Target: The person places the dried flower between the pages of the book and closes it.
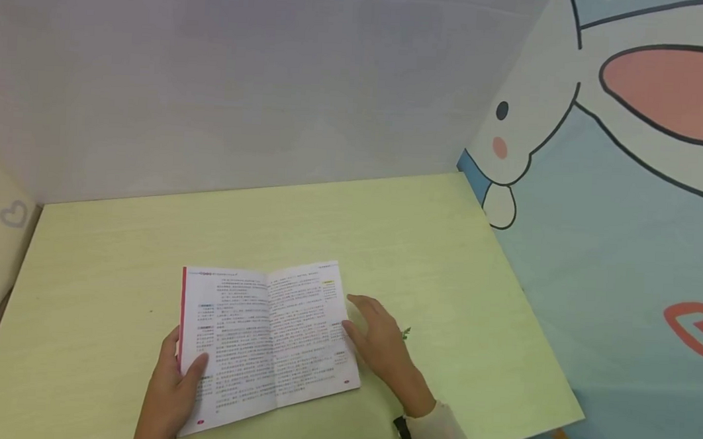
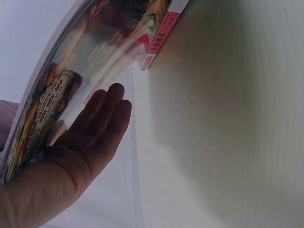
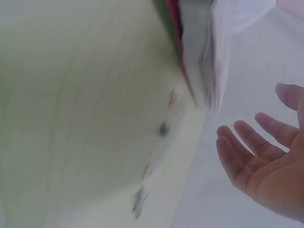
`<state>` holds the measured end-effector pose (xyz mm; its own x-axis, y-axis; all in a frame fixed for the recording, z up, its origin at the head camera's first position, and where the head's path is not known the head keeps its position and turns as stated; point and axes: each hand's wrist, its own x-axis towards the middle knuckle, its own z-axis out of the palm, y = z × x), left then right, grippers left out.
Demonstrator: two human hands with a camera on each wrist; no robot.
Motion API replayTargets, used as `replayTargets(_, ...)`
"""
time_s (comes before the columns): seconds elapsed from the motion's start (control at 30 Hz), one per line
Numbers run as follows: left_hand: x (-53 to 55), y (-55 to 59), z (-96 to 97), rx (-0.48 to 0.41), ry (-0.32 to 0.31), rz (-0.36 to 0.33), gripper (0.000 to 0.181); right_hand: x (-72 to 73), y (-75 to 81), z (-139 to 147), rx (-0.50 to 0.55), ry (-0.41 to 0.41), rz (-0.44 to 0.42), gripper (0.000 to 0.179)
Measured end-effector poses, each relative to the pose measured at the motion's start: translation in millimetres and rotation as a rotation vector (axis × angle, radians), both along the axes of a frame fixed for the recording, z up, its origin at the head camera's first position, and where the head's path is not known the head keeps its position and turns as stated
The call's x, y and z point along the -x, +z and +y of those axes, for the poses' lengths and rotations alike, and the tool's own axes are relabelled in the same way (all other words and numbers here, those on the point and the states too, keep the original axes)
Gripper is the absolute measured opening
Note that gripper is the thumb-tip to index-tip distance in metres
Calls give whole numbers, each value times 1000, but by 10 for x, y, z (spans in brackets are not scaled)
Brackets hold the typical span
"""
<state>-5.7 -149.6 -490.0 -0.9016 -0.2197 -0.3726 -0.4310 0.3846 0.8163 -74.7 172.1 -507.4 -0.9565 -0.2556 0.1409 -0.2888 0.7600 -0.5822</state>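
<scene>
So we're looking at a book (image 1: 240,346) spread over the near side of the bench (image 1: 102,312), left half lifted. Our left hand (image 1: 171,392) comes up from the bottom edge and grips it, thumb across the left page, fingers tucked beneath the cover. Our right hand (image 1: 383,344) holds nothing: forearm slanting in from lower right, fingers loosely bent, thumb tip just by the page edge.

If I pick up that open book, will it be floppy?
Probably a bit: the book seems to have a thin, soft cover, so it may bend. Its pages, spread wide open, might flap shut. The cover looks shiny, so it could be slippery.
</scene>
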Motion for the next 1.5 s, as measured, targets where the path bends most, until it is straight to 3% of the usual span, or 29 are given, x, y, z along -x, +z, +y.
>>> replayTargets(0.23, -2, -12, 6, 8, 0, -24, 72, 28, -85, 385, 28, -182, 8, 43)
replayTargets(0.53, 28, 6, 19, 22, 4, -12, 71, 5, -135, 660, -37, -257, -43, 37)
replayTargets(0.73, 27, 12, 9, 15, -1, 0, 71, -14, -164, 731, -44, -334, -162, 30)
replayTargets(1.0, 30, 2, -10, 20, -4, -15, 71, -39, -178, 745, -71, -377, -291, 26)
replayTargets(1.5, 32, -13, -13, 44, -3, -21, 71, -31, -257, 718, -92, -399, -275, 14)
